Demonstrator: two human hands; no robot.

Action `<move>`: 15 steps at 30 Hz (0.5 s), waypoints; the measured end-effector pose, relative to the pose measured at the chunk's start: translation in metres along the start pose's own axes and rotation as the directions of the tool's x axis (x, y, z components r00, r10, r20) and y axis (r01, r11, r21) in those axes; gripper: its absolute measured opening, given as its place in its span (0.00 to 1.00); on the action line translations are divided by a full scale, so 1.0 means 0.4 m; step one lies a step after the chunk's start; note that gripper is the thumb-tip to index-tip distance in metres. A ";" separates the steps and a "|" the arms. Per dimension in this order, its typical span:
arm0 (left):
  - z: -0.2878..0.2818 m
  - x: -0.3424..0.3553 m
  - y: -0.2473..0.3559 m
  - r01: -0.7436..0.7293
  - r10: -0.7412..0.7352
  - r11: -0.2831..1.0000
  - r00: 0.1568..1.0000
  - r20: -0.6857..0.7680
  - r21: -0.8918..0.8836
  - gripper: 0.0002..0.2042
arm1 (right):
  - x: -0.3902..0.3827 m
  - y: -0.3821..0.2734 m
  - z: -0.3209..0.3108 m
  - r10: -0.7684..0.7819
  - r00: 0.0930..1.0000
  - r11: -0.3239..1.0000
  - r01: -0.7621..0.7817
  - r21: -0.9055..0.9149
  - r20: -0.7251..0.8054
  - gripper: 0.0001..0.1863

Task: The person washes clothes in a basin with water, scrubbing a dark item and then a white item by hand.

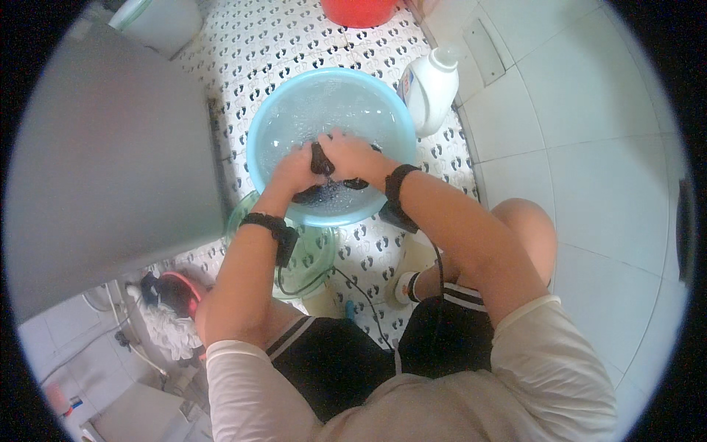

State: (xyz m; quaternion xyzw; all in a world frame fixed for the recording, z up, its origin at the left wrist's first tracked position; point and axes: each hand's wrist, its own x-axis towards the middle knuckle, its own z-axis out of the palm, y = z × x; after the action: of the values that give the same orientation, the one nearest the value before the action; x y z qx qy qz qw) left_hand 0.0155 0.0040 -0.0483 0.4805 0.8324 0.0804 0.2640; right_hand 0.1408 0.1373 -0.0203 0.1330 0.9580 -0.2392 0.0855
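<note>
A light blue basin [259, 125] with sudsy water is in front of me. My left hand [298, 168] and my right hand [349, 153] meet in it, fingers curled on a dark wet item [322, 158], apparently cloth. More of the dark material lies in the water below and beside my fingers, partly hidden by them. A black band with a box and cable is on each wrist. A white plastic jug [428, 94] stands just right of the basin.
A green basin [311, 258] sits below the blue one. A grey appliance [118, 169] fills the left, with a pile of laundry [166, 320] below it. A red tub [359, 11] and white bucket [155, 22] are at the back. A tiled wall [589, 184] bounds the right.
</note>
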 end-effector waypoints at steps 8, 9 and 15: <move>-0.151 -0.057 0.016 -0.087 0.089 0.909 0.996 -0.014 -0.408 0.29 | 0.001 0.071 -0.103 -0.112 0.994 0.960 0.108 0.258 0.001 0.42; -0.166 -0.065 0.023 -0.102 0.094 0.916 0.995 -0.039 -0.387 0.27 | -0.003 0.084 -0.109 -0.120 0.992 0.943 0.128 0.307 -0.045 0.38; -0.219 -0.105 0.031 -0.196 0.117 0.943 0.953 -0.281 -0.269 0.21 | -0.018 0.060 -0.173 -0.205 0.954 0.931 0.259 0.258 -0.219 0.34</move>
State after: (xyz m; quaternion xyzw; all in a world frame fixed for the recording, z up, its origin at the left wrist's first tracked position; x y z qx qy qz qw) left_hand -0.0037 -0.0144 0.0462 0.4863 0.7974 0.2864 0.2134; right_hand 0.1478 0.1895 0.0312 0.0514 0.9264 -0.3689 -0.0547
